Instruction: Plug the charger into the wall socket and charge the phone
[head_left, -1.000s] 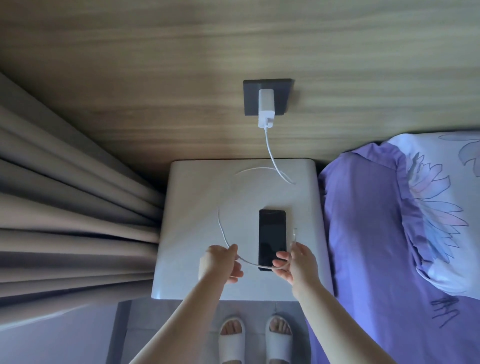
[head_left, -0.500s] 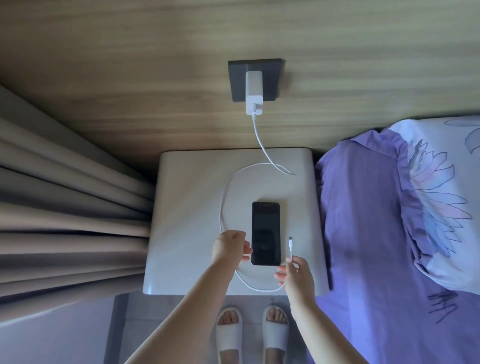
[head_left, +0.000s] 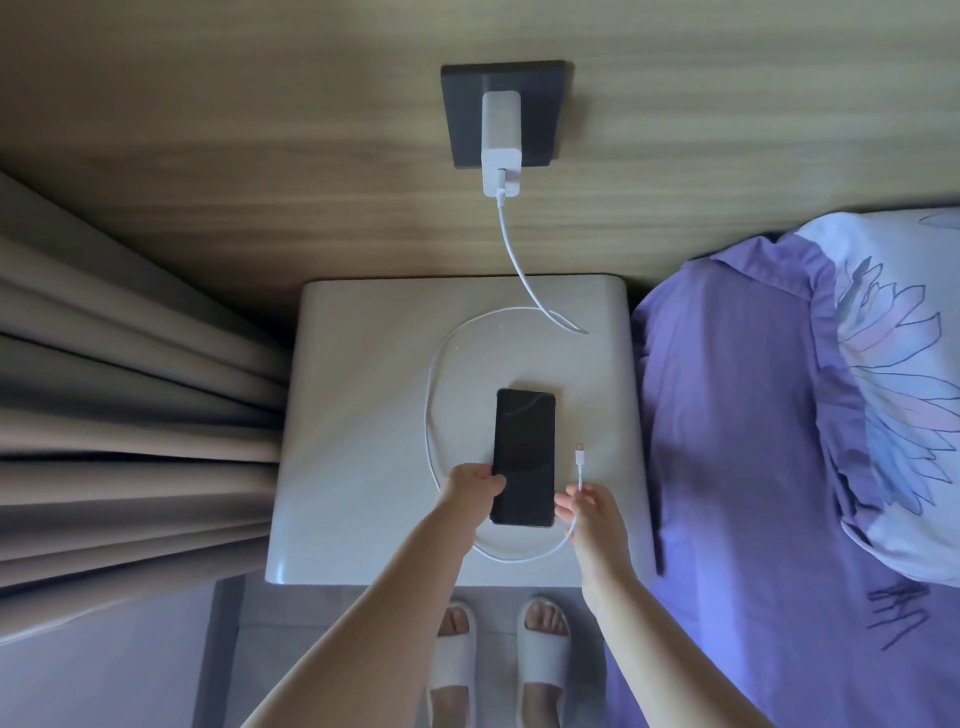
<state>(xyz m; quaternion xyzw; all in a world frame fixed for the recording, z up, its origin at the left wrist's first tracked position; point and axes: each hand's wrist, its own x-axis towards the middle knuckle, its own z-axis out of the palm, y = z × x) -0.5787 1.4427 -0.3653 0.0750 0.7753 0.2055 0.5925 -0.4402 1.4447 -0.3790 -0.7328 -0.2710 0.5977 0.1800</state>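
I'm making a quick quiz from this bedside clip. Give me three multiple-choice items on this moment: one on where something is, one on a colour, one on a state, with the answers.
1. Where does the black slab phone lie?
A. on the purple bed
B. on the pale square nightstand
C. on the floor

2. What colour is the box-shaped charger in the dark square wall socket?
A. white
B. black
C. purple

3. What state is the loose plug end of the thin white cable in?
A. seated in the phone
C. hidden under the pillow
B. free, held up by the right hand

Answers: 1 B, the phone rests flat on the nightstand top, with the left hand at its edge. 2 A, the charger body is white against the dark plate. 3 B, the plug tip stands clear beside the phone, the cable pinched in the right hand's fingers.
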